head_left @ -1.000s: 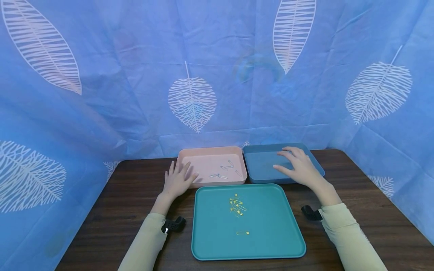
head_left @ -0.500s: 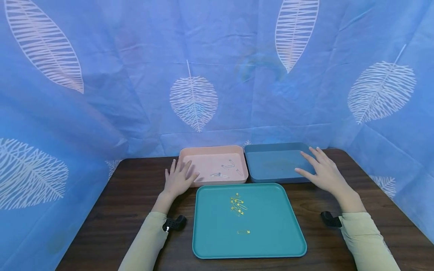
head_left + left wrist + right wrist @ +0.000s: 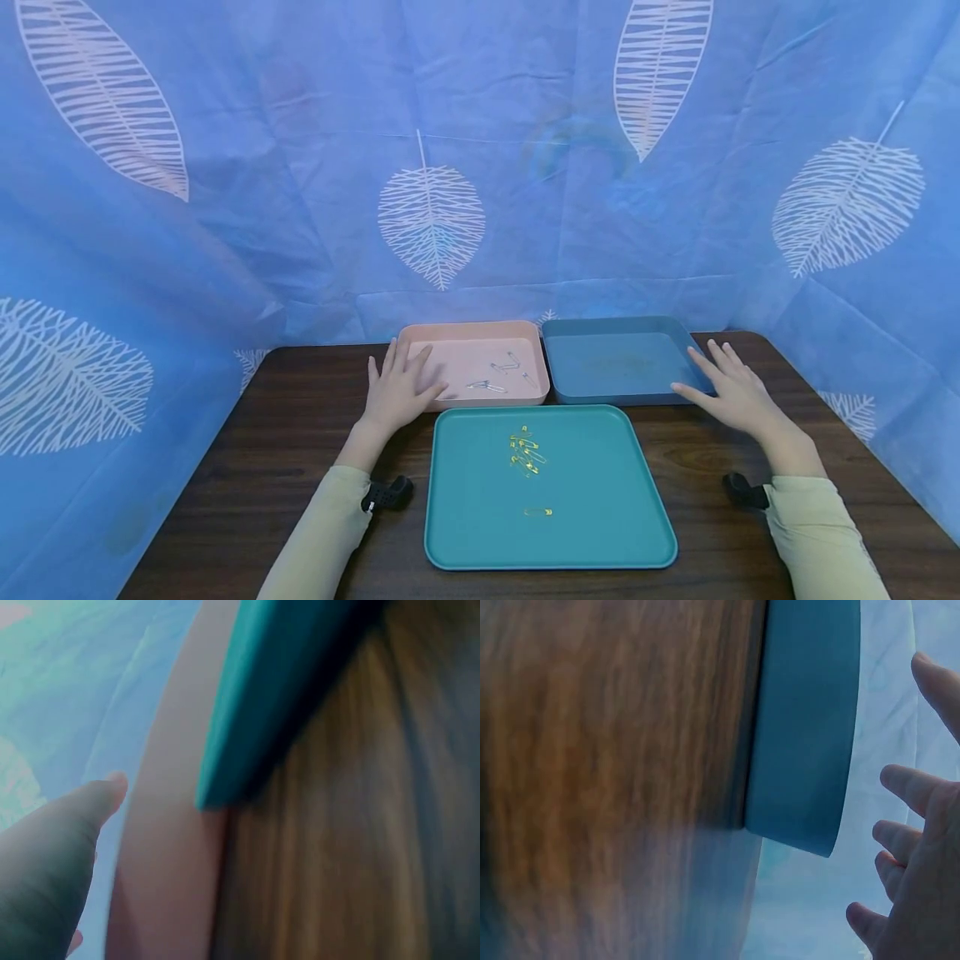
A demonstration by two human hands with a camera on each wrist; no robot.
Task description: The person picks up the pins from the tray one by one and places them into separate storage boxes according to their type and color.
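My left hand (image 3: 397,390) lies flat with straight fingers at the front left corner of the pink tray (image 3: 465,336), touching its rim. The pink tray (image 3: 169,855) holds a few silver safety pins (image 3: 501,373). My right hand (image 3: 731,392) is open with spread fingers beside the right edge of the blue tray (image 3: 622,327), holding nothing. In the right wrist view the blue tray (image 3: 802,727) shows next to my fingers (image 3: 907,787). A teal tray (image 3: 480,533) in front carries several gold safety pins (image 3: 527,452) and one apart (image 3: 537,512).
The trays sit on a dark wooden table (image 3: 285,450). A blue curtain with white leaf prints (image 3: 431,217) hangs close behind and on both sides. Black wrist camera mounts (image 3: 386,493) show at both sleeves.
My right hand has drawn back out of the blue tray to the right and now sits beside its right edge. My left hand has barely shifted.
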